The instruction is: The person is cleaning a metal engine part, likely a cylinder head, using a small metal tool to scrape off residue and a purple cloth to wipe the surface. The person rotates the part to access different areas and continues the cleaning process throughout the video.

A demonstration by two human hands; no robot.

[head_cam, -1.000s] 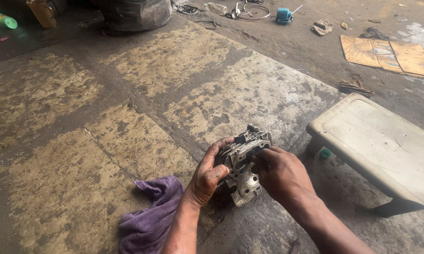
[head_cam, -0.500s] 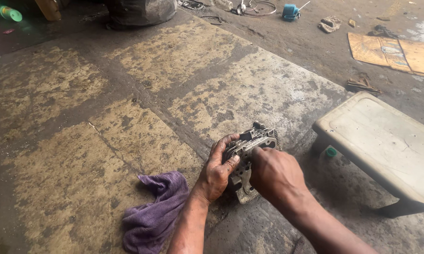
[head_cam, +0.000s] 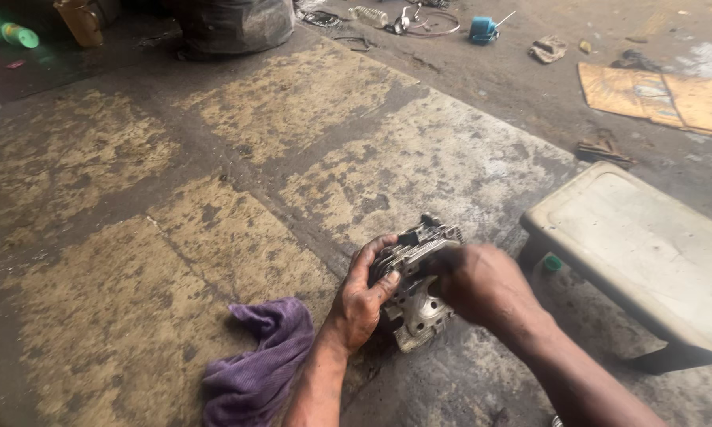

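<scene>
1. You are gripping a grey metal engine part (head_cam: pixel 415 281) with both hands, just above the stained concrete floor (head_cam: pixel 214 182) and close beside the low stool (head_cam: pixel 648 245).
2. Your left hand (head_cam: pixel 364 296) is wrapping its fingers around the part's left side — be keeping that clamp firm so the part is not twisting.
3. Your right hand (head_cam: pixel 482 285) is curling over the top right edge; it is blurred, so I cannot tell whether its fingers are pinching something small or only pressing.
4. Be working with the right hand alone, steadying with the left.
5. The purple rag (head_cam: pixel 257 368) is lying by your left wrist — handy if your grip is getting greasy.
</scene>
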